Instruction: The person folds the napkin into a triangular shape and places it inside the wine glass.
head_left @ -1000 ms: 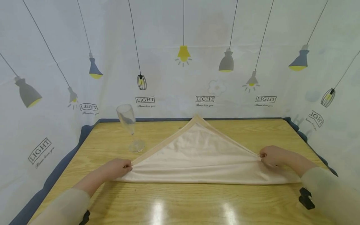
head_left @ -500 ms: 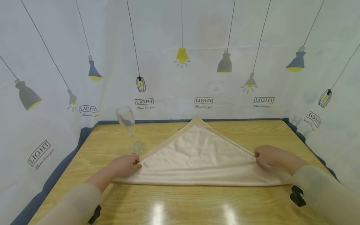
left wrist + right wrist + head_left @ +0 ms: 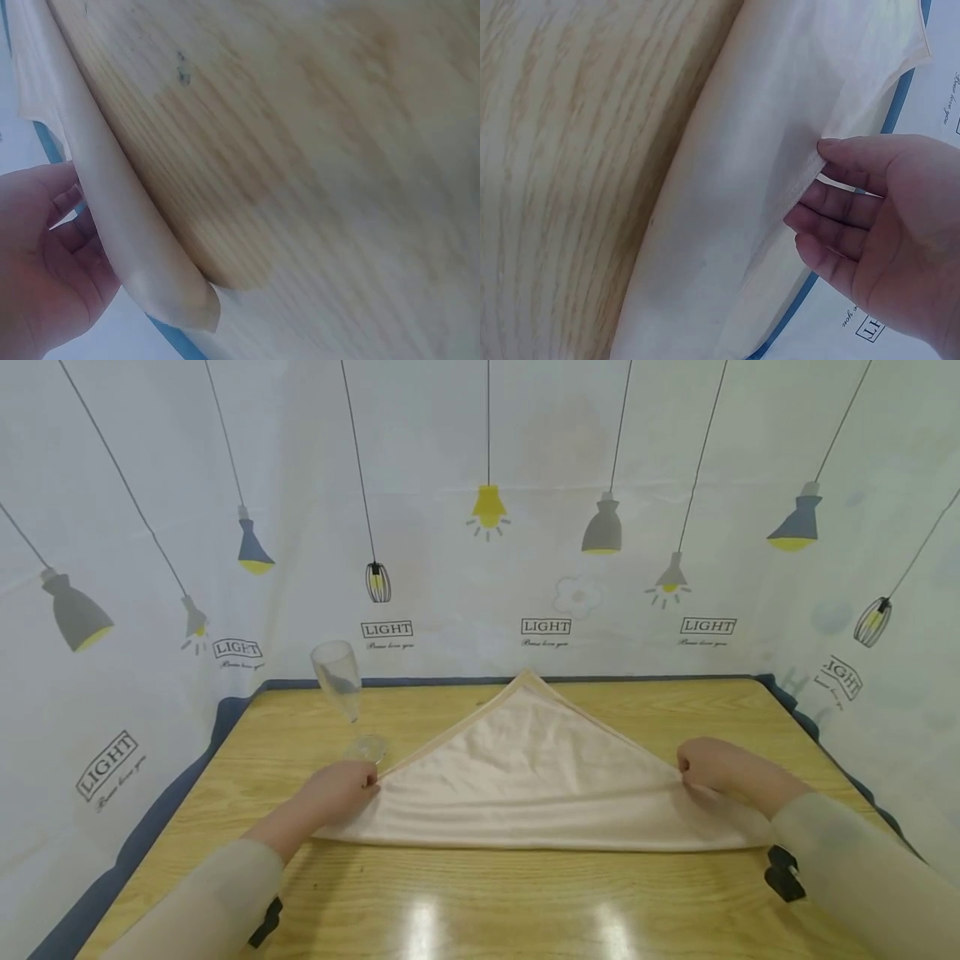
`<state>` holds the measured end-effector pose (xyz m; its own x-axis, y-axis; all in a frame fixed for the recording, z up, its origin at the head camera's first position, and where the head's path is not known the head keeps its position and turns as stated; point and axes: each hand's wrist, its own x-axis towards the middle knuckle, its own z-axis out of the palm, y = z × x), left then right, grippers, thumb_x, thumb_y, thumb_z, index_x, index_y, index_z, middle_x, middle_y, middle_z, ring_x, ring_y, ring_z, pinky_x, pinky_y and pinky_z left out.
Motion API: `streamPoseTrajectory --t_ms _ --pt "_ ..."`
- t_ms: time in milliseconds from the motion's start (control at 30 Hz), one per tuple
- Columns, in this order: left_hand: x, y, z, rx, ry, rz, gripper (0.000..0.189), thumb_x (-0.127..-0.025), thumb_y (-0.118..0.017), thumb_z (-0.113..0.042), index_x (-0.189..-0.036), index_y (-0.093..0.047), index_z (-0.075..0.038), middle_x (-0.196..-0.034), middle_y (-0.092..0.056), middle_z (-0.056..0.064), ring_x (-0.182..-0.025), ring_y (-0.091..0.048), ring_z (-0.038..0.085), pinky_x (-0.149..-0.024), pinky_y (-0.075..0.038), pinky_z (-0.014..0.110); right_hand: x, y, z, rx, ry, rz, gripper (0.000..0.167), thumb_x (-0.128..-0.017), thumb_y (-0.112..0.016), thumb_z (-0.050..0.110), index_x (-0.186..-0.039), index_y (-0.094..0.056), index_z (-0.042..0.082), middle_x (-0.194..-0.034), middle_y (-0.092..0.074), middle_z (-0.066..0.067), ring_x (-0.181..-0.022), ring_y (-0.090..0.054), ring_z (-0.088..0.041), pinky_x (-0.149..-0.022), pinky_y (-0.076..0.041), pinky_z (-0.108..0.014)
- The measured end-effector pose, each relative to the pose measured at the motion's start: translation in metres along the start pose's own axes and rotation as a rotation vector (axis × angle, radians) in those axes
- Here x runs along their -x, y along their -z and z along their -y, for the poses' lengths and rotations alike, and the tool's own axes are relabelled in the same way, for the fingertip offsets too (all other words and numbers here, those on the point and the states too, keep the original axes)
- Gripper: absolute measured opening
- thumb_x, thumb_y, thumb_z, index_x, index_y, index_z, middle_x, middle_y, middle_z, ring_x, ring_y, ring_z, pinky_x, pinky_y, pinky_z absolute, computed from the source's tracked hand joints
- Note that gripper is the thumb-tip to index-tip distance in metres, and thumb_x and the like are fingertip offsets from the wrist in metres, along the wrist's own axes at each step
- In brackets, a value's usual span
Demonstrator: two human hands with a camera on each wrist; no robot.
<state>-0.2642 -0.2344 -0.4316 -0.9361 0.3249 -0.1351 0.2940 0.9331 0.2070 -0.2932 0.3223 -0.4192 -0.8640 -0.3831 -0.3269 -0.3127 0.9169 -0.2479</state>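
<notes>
A cream satin cloth napkin (image 3: pixel 525 768), folded into a wide triangle, lies on the wooden table with its tip towards the back edge and its long fold nearest me. My left hand (image 3: pixel 337 793) pinches its left slanted edge; in the left wrist view the cloth (image 3: pixel 112 187) hides the fingertips. On the opposite slant, my right hand (image 3: pixel 720 768) pinches the edge, thumb on top and fingers beneath, as the right wrist view shows beside the napkin (image 3: pixel 727 172). Light wrinkles run across the middle. Just beyond my left hand stands a clear champagne flute (image 3: pixel 341 681).
The wooden table (image 3: pixel 465 902) is bordered by a blue edge at the back and sides. White sheeting (image 3: pixel 450 443) printed with hanging lamps and "LIGHT" labels encloses it on three sides. A black wrist device (image 3: pixel 784 872) shows under the right sleeve.
My left hand has moved right and slightly up along the napkin's edge, nearer the flute's base. The right hand has shifted a little left. Both keep their pinch; the flute stays put.
</notes>
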Motion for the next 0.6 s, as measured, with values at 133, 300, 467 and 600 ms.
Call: streamPoseTrajectory --t_ms 133,300,467,600 --pt "-0.002 0.002 -0.002 0.002 0.013 0.003 0.014 -0.098 -0.058 -0.019 -0.086 -0.062 -0.013 -0.078 -0.059 -0.002 -0.066 -0.049 0.016 -0.063 -0.043 0.037 -0.001 0.003 0.002 -0.004 -0.021 0.003 0.005 -0.088 -0.057 0.001 -0.087 -0.062 0.000 -0.084 -0.059 -0.006 -0.073 -0.051 -0.021 -0.067 -0.046 -0.040" --pt "-0.005 0.000 -0.001 -0.005 0.022 -0.006 0.014 -0.099 -0.058 -0.018 -0.086 -0.060 -0.013 -0.075 -0.057 -0.002 -0.065 -0.048 0.016 -0.061 -0.042 0.035 -0.004 0.004 0.002 -0.017 -0.038 0.005 0.005 -0.089 -0.057 0.001 -0.087 -0.061 0.000 -0.083 -0.058 -0.007 -0.072 -0.049 -0.021 -0.065 -0.044 -0.038" --pt "-0.009 -0.001 0.000 -0.001 0.031 -0.020 0.015 -0.099 -0.058 -0.018 -0.085 -0.059 -0.013 -0.073 -0.055 -0.001 -0.063 -0.047 0.016 -0.059 -0.040 0.034 -0.007 0.002 -0.003 -0.028 -0.042 -0.002 0.004 -0.089 -0.057 0.002 -0.087 -0.060 0.000 -0.082 -0.057 -0.007 -0.070 -0.047 -0.021 -0.064 -0.042 -0.037" --pt "-0.011 -0.001 -0.001 -0.003 0.043 -0.030 0.013 -0.098 -0.058 -0.018 -0.087 -0.060 -0.012 -0.074 -0.056 -0.001 -0.064 -0.048 0.017 -0.059 -0.041 0.035 -0.010 0.001 -0.007 -0.023 -0.048 -0.008 0.004 -0.090 -0.057 0.003 -0.088 -0.060 0.000 -0.083 -0.058 -0.007 -0.071 -0.049 -0.021 -0.064 -0.043 -0.038"
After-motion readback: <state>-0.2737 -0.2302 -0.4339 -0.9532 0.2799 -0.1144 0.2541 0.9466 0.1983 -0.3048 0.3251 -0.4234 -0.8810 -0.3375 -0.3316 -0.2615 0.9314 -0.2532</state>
